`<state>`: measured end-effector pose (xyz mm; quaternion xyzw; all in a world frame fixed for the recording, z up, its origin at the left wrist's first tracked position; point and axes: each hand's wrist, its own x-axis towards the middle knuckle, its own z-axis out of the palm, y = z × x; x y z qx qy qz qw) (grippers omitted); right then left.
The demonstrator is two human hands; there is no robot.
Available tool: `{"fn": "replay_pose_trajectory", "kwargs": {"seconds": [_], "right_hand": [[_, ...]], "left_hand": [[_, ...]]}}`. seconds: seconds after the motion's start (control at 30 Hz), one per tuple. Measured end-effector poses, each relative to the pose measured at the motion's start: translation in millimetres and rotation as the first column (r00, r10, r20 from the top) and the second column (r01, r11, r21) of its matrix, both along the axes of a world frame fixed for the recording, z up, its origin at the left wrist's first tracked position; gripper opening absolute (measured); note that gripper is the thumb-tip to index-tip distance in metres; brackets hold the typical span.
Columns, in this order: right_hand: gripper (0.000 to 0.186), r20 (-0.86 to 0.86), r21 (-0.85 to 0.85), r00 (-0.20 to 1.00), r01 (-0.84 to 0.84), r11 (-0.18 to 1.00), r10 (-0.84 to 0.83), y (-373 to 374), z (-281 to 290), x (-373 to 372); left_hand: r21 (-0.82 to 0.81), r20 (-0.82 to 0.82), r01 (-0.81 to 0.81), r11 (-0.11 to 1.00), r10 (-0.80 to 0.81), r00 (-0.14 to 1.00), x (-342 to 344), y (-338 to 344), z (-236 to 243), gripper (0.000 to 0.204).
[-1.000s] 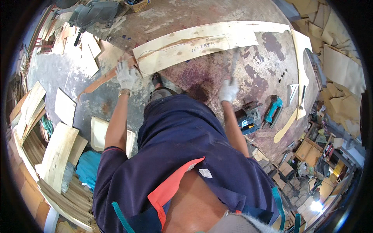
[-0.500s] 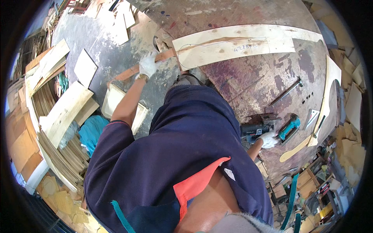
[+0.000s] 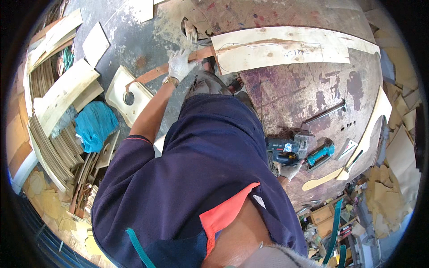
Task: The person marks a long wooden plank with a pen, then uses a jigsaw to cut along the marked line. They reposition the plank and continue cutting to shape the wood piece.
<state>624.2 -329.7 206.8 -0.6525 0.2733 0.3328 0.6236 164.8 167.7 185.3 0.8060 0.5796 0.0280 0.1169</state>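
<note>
My gloved left hand point(image 3: 178, 64) rests on a narrow brown wooden strip point(image 3: 154, 73), fingers slightly apart. Beside it, a long pale plywood board point(image 3: 250, 59) with a drawn outline lies on the stained worktop point(image 3: 268, 98). At the worktop's near right, my gloved right hand point(image 3: 289, 169), partly hidden, grips a dark blue jigsaw point(image 3: 279, 146) by its handle. Just right of that lies a teal power tool point(image 3: 320, 155), with a white triangle point(image 3: 346, 147) beyond it. A long metal tool point(image 3: 324, 111) lies behind them.
Plywood stacks point(image 3: 49, 152) and a blue cloth point(image 3: 94, 127) are at the left, beside loose panels point(image 3: 96, 40) on the floor. A curved cut plywood piece point(image 3: 382, 100) lies along the worktop's right edge. Cluttered wood and boxes point(image 3: 321, 214) fill the lower right.
My right hand has dropped from the long metal tool, now lying on the worktop, down to the jigsaw and closed on it. The view has shifted, with my left hand still at the brown strip.
</note>
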Motion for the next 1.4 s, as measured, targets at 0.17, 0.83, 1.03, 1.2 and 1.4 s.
{"fn": "replay_pose_trajectory", "kwargs": {"seconds": [0.17, 0.83, 1.03, 1.2, 1.4], "right_hand": [[0.052, 0.053, 0.219, 0.996, 0.053, 0.974, -0.066, 35.9, 25.8, -48.5], [0.037, 0.139, -0.515, -0.399, -0.811, -0.278, 0.906, 384.0, 208.9, -132.0], [0.033, -0.081, -0.642, -0.792, -0.423, -0.639, 0.605, 457.8, 183.8, -152.2], [0.043, -0.055, -0.632, -0.881, -0.333, -0.7, 0.469, 487.6, 169.0, -160.3], [0.047, 0.058, -0.676, -0.928, -0.307, -0.67, 0.367, 495.6, 158.2, -150.8]], "left_hand": [[-0.148, 0.06, 0.078, 0.986, -0.07, 0.996, -17.1, 22.3, -10.0, 0.057], [-0.16, 0.167, 0.083, 0.984, -0.056, 0.984, -20.7, 86.8, -36.0, 0.05], [-0.053, 0.265, 0.026, 0.998, -0.011, 0.964, -18.5, 84.1, -43.0, 0.028], [0.009, 0.265, 0.047, 0.999, -0.048, 0.963, -19.8, 83.4, -51.0, 0.022], [0.018, 0.238, 0.042, 0.999, -0.045, 0.97, -24.1, 81.2, -51.9, 0.014]]}}
